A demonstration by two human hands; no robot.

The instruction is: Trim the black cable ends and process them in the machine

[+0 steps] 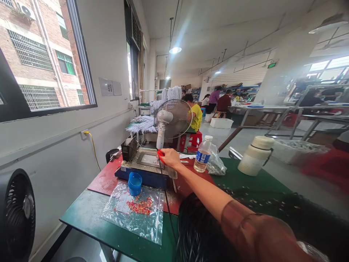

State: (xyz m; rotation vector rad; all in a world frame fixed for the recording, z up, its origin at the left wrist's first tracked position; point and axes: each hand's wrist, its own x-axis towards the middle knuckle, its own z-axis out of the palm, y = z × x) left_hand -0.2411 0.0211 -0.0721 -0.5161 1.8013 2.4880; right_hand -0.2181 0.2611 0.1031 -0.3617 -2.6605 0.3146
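My right hand was stretched out over the far edge of the small blue-based machine, the arm running back from it toward the lower right of the view. The fingers were drawn together and pinched on a red-tipped piece, from which a thin black wire ran down across the machine's front and back toward me. Only the back of the hand faced the camera, so how firmly the thumb pressed against the piece could not be made out. The red piece sat just at the right rim of the machine's flat metal plate; whether it touched the plate I could not tell. My left hand was not in view. A blue cup stood against the front of the machine, on a clear plastic bag strewn with small red pieces. A dark mass of black wires lay on the green table below my arm. A small black fan stood at the machine's left rear corner, and a white standing fan rose just behind it. A water bottle stood to the right of my hand, near but apart, with a cream-coloured jug farther right. Other people sat at benches well away at the back of the room.
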